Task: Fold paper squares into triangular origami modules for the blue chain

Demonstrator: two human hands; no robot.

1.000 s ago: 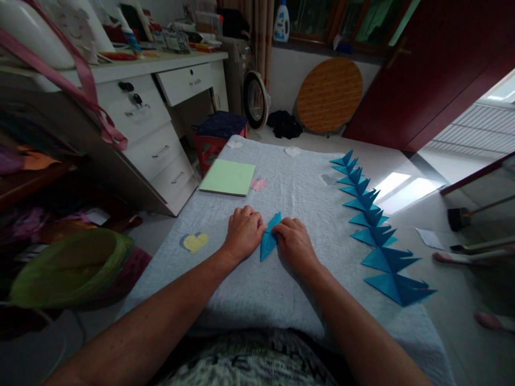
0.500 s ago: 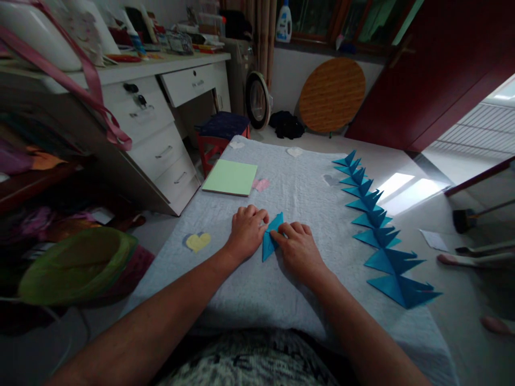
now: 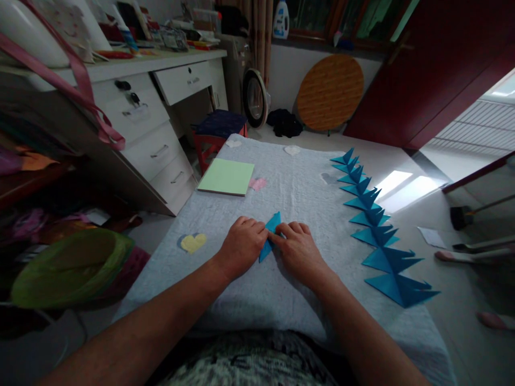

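Observation:
A small blue folded paper [image 3: 274,221] lies on the cloth-covered table between my hands, its pointed ends showing above and below my fingers. My left hand [image 3: 244,241] is closed over the paper's left edge. From the other side my right hand [image 3: 300,246] presses its fingers onto the middle of the paper, and the fingertips of both hands nearly meet there. Part of the fold is hidden under the fingers. Along the right of the table stands a row of several blue origami cranes [image 3: 374,217]. A stack of light green square paper [image 3: 227,176] lies at the far left.
The table [image 3: 306,185] wears a pale cloth with heart patches. A bin with a yellow-green liner [image 3: 72,262] stands at the left, below a white desk [image 3: 153,126]. A stool [image 3: 221,126] is behind the table. At the right edge, a person's feet [image 3: 454,257] show on the floor.
My left hand has shifted toward me and now covers more of the folded paper's left side. My right fingers have moved inward onto the paper's middle. The cranes have stayed put.

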